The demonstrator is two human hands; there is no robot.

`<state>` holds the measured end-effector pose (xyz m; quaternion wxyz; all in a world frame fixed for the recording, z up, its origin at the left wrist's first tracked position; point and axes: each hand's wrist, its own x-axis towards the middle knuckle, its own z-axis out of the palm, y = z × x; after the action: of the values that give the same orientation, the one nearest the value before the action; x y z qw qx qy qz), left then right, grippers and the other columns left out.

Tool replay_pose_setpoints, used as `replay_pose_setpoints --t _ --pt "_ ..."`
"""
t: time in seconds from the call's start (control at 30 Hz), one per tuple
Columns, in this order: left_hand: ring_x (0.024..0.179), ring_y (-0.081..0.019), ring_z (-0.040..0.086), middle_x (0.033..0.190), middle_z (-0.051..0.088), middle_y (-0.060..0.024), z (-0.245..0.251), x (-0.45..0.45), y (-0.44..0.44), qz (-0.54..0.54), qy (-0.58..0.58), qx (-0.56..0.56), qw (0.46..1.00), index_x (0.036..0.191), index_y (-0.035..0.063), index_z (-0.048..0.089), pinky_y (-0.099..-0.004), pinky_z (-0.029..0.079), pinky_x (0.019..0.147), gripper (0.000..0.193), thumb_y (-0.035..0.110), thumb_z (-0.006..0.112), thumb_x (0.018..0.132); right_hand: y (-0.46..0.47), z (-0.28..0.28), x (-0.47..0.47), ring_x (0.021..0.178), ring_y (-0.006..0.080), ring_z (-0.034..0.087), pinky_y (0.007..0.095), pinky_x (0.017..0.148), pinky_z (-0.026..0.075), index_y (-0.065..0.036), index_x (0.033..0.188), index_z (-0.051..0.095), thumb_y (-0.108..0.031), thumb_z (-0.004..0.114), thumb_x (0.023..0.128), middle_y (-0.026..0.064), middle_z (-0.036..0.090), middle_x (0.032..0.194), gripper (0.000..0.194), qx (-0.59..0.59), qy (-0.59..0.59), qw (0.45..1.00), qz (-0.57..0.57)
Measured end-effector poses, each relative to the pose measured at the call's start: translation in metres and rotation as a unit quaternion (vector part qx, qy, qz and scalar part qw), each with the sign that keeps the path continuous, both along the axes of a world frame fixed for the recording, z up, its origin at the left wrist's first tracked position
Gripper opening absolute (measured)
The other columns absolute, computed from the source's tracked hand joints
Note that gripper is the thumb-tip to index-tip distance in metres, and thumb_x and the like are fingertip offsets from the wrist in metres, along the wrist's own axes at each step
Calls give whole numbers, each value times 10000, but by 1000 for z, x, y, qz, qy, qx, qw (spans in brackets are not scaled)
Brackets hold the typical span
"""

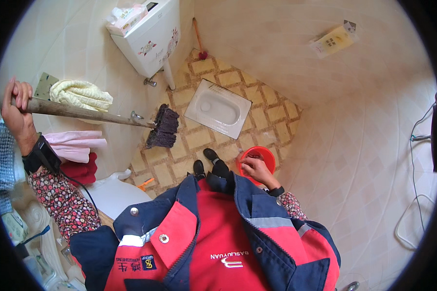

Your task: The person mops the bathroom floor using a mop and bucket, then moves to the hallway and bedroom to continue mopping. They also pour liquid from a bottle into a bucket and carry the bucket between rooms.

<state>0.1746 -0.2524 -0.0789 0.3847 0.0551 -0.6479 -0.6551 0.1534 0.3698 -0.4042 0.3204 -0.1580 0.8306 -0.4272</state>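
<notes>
My left hand (17, 105) is wrapped around the upper part of a mop's wooden handle (83, 114). At its lower end, the dark mop head (163, 126) hangs over or rests on the tiled floor; I cannot tell which. My right hand (255, 168) is over a red plastic bucket (270, 152), its fingers curled. Whether it grips anything is not clear, and it hides part of the inside. Ahead of my shoes lies a white ceramic squat toilet (218, 109) set into the floor.
A white cistern (149, 40) on the left wall carries a tissue pack (127, 20). Below it hang a yellow towel (81, 95) and pink cloth (76, 143). A brush (202, 54) leans in the corner. A white washbasin (113, 192) and orange razor-like item (145, 184) are left of my feet.
</notes>
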Motion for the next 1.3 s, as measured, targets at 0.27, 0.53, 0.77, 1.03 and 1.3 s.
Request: replay_pose_setpoints --t 0.27,0.53,0.77,1.03,1.3 --pt "486 -72 376 576 404 26 -217 -35 116 53 -150 103 982 709 105 474 -235 329 486 164 113 507 870 18 -54 -7 826 386 642 460 715 512 -44 1008 649 -213 598 855 215 657 876 234 64 83 991 86" --pt "453 -83 386 555 416 24 -318 -51 107 37 -138 102 984 744 74 504 -249 364 473 139 40 553 869 67 -76 -8 804 405 636 492 719 503 -65 1000 652 -226 599 839 229 648 868 234 123 93 986 70" --pt "416 -76 356 494 372 32 -148 -61 51 162 -74 25 984 612 130 420 -237 307 434 292 129 540 878 79 -100 2 860 387 644 460 753 511 -40 983 664 -225 603 848 226 659 899 237 111 81 989 50" --pt "430 -81 293 502 300 42 1 -18 42 22 -38 6 999 638 113 413 -256 315 544 321 164 531 932 58 -107 -21 777 387 644 470 703 516 -50 920 677 -212 585 830 218 654 807 207 89 116 984 97" --pt "536 -99 446 599 459 4 -266 -43 104 94 -216 -70 969 713 89 490 -253 392 532 255 168 488 956 51 -107 -37 769 403 640 485 700 512 -57 959 667 -208 571 839 232 647 791 216 87 135 981 109"
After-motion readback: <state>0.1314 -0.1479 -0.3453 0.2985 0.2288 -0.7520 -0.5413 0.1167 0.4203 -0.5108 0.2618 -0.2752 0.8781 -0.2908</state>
